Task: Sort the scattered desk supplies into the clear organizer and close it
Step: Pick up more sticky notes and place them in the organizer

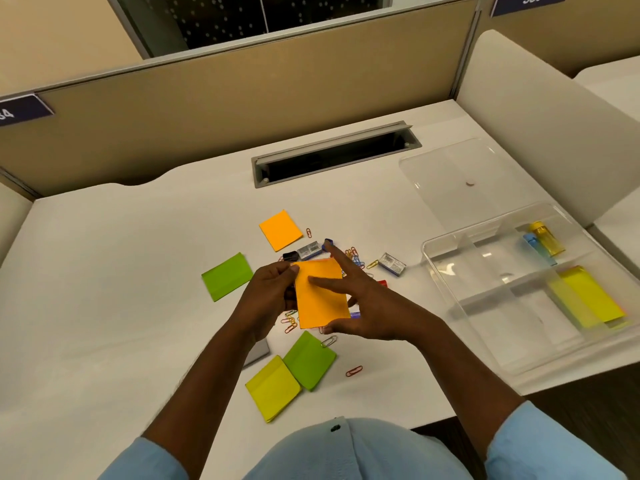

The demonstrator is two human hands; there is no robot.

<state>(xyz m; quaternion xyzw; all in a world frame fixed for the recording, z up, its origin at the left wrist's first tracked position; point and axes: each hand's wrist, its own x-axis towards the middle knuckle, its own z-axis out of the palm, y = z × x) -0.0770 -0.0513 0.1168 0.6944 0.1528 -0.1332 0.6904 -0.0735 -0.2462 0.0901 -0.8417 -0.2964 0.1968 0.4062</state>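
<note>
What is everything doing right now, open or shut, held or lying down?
Clear plastic organizer, open, lid off.
Clear lid, flat on desk.
Orange sticky-note pad, held in both hands.
Left hand, pinching pad's edge.
Right hand, fingers straight on pad.
Grey cable hatch, open.

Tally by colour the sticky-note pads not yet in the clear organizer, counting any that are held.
Orange square sticky-note pads: 2, one on the white desk, one gripped by the left hand at
Green square sticky-note pads: 2
Yellow square sticky-note pad: 1
Total: 5
</note>
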